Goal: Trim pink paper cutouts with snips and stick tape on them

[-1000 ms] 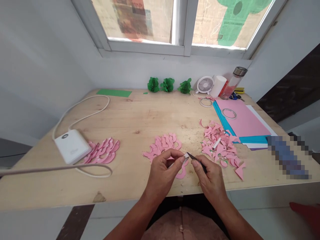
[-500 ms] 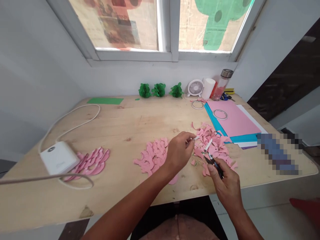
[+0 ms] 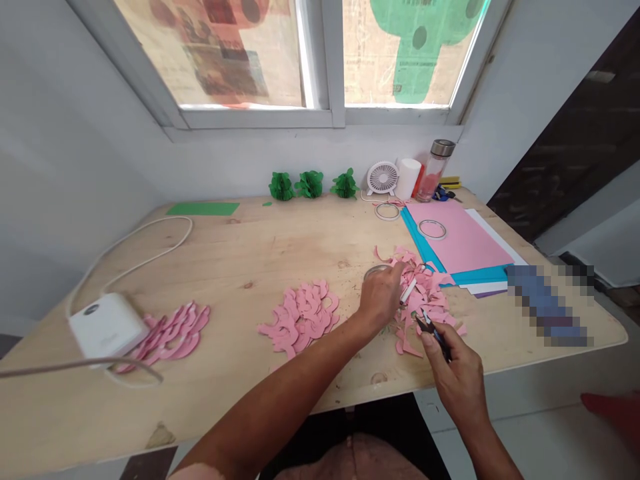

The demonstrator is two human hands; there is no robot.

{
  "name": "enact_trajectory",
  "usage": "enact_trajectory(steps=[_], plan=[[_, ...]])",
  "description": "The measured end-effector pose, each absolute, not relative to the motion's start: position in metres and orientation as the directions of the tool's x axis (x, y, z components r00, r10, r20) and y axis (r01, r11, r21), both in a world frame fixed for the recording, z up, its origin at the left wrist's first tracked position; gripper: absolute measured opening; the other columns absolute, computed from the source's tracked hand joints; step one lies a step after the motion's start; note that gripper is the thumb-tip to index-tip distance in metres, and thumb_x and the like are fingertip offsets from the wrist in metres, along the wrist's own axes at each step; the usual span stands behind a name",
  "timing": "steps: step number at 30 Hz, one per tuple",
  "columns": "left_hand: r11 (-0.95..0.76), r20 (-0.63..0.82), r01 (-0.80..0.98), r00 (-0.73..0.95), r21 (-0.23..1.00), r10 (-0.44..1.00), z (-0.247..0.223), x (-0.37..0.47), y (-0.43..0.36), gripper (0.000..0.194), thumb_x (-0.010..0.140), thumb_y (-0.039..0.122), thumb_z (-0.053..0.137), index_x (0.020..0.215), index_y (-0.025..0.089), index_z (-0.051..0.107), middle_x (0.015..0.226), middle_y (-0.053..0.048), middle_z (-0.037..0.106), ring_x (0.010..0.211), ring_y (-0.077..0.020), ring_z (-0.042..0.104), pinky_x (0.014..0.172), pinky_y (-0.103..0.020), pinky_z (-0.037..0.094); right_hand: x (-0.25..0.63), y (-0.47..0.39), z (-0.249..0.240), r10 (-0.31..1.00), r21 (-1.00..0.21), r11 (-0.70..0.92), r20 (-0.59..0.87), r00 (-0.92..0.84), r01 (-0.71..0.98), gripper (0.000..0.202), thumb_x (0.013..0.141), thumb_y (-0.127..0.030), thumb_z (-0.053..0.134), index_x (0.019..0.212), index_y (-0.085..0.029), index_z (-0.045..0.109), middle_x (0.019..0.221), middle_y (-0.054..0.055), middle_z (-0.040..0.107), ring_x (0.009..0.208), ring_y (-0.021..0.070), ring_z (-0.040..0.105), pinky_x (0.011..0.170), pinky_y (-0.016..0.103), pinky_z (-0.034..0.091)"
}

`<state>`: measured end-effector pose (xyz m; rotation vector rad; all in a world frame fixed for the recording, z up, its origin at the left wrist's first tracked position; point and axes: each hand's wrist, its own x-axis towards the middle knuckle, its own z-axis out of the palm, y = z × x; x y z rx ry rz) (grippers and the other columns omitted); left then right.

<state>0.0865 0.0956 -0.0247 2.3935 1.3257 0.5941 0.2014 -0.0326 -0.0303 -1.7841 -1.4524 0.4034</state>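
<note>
My left hand (image 3: 381, 299) is at the left side of a loose heap of pink paper scraps (image 3: 434, 303), its fingers curled together. Whatever they may hold is hidden. Behind that hand a round, silvery ring-like thing (image 3: 375, 271) partly shows. My right hand (image 3: 457, 367) is closed round small black snips (image 3: 434, 335), whose two tips are parted and point toward the scraps. A narrow white piece (image 3: 409, 291) lies on the heap between my hands. Left of my left forearm sits a pile of wavy pink paper cut-outs (image 3: 303, 317).
More pink cut-outs (image 3: 185, 333) lie beside a white device (image 3: 106, 327) with a cable. Green paper pieces (image 3: 310, 185), a fan (image 3: 383, 178) and a glass bottle (image 3: 435, 172) stand at the back. Coloured sheets (image 3: 465, 243) with a tape roll (image 3: 432, 230) lie right.
My left hand has moved right, in over the scraps, and the white bit at its fingertips no longer shows. The ring-like thing behind it has come into view. My right hand keeps the snips.
</note>
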Motion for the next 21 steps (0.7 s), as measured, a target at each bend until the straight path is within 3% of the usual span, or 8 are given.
enact_trajectory(steps=[8, 14, 17, 21], plan=[[-0.476, 0.187, 0.625, 0.471, 0.619, 0.862, -0.035, 0.091, 0.085, 0.044, 0.078, 0.014, 0.055, 0.121, 0.022, 0.052, 0.091, -0.005, 0.069, 0.084, -0.0219, 0.063, 0.071, -0.032, 0.048, 0.200, -0.033, -0.032, 0.928, -0.759, -0.028, 0.223, 0.300, 0.650, 0.036, 0.085, -0.048, 0.049, 0.093, -0.016, 0.065, 0.075, 0.003, 0.067, 0.073, 0.0185, 0.062, 0.059, 0.022, 0.046], [-0.381, 0.182, 0.518, 0.395, 0.766, 0.901, -0.025, 0.063, 0.075, 0.029, 0.082, 0.012, 0.049, 0.108, 0.021, 0.059, 0.091, -0.001, 0.071, 0.081, -0.0138, 0.065, 0.075, -0.025, 0.049, 0.191, -0.033, -0.026, 0.941, -0.719, -0.013, 0.227, 0.253, 0.695, 0.036, 0.086, -0.048, 0.047, 0.092, -0.016, 0.064, 0.069, 0.001, 0.064, 0.063, 0.0154, 0.058, 0.056, 0.022, 0.044], [-0.246, 0.150, 0.324, 0.295, 0.913, 0.944, -0.017, 0.036, 0.057, 0.018, 0.082, 0.015, 0.051, 0.094, 0.017, 0.065, 0.091, -0.005, 0.071, 0.082, -0.0149, 0.065, 0.077, -0.027, 0.050, 0.181, -0.031, -0.023, 0.947, -0.682, 0.029, 0.252, 0.198, 0.731, 0.033, 0.087, -0.045, 0.048, 0.090, -0.017, 0.063, 0.067, 0.000, 0.062, 0.059, 0.0138, 0.057, 0.056, 0.022, 0.043], [-0.070, 0.029, 0.157, 0.250, 0.985, 0.968, -0.012, 0.000, 0.031, 0.013, 0.078, 0.022, 0.057, 0.084, 0.016, 0.067, 0.081, -0.005, 0.071, 0.073, -0.0165, 0.064, 0.070, -0.029, 0.050, 0.166, -0.029, -0.023, 0.943, -0.601, 0.125, 0.319, 0.093, 0.790, 0.030, 0.088, -0.042, 0.048, 0.094, -0.017, 0.062, 0.070, 0.001, 0.063, 0.061, 0.0140, 0.058, 0.058, 0.023, 0.043]])
